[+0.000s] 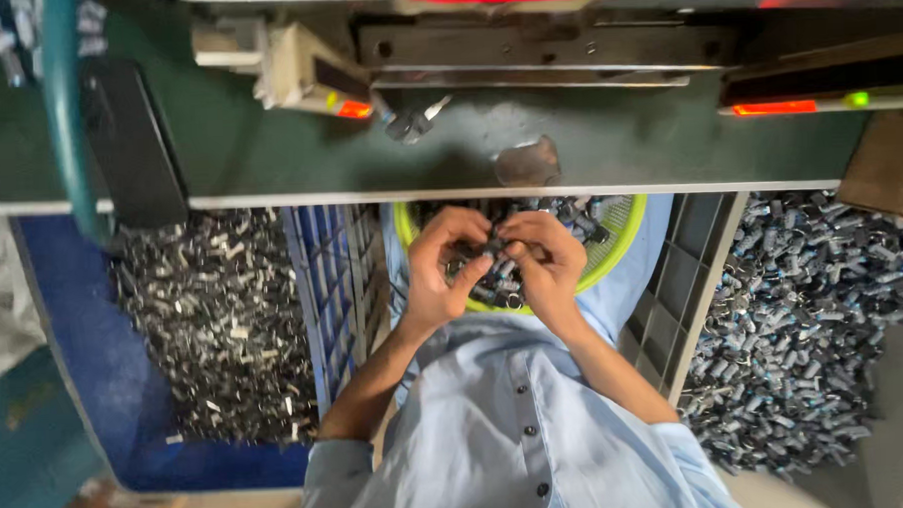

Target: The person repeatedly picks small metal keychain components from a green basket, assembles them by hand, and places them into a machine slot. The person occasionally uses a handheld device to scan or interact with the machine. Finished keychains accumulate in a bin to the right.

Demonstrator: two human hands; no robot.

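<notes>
Both hands together over the lap — left hand (440, 269) and right hand (544, 266) fingertip to fingertip, pinching a small dark part (493, 247) between them. The part sits above a lime-green basket (623, 228) holding many similar pieces. Blue crate (126, 396) on the left is heaped with small silvery bits; grey crate (702, 265) on the right is piled with dark parts. Judging by the basket — plenty left to handle.

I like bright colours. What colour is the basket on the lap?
Lime green basket, head view.
</notes>
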